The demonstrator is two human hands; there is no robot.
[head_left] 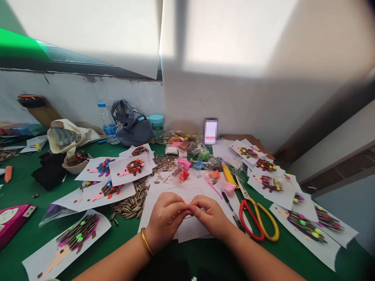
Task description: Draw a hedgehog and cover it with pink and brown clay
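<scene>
Over white paper [158,199] in front of me, my left hand [166,214] and my right hand [210,216] meet at the fingertips, both pinched closed. A small bit of pink clay [186,200] shows between them, mostly hidden by the fingers. Just beyond the fingertips, a faint pencilled outline [195,191] is on the paper. A black pen [231,207] lies right of my right hand, and scissors [256,218] with red and yellow handles lie further right. Past the hands is a thin pink tool [213,188], near a lump of pink clay [229,188].
Sunflower seeds [131,201] are heaped left of the paper. Hedgehog pictures [79,234] lie on both sides, including a stack at right [272,185]. Bagged coloured clay [184,175], a phone [210,131], a grey bag [133,127] and a bottle [107,123] stand behind.
</scene>
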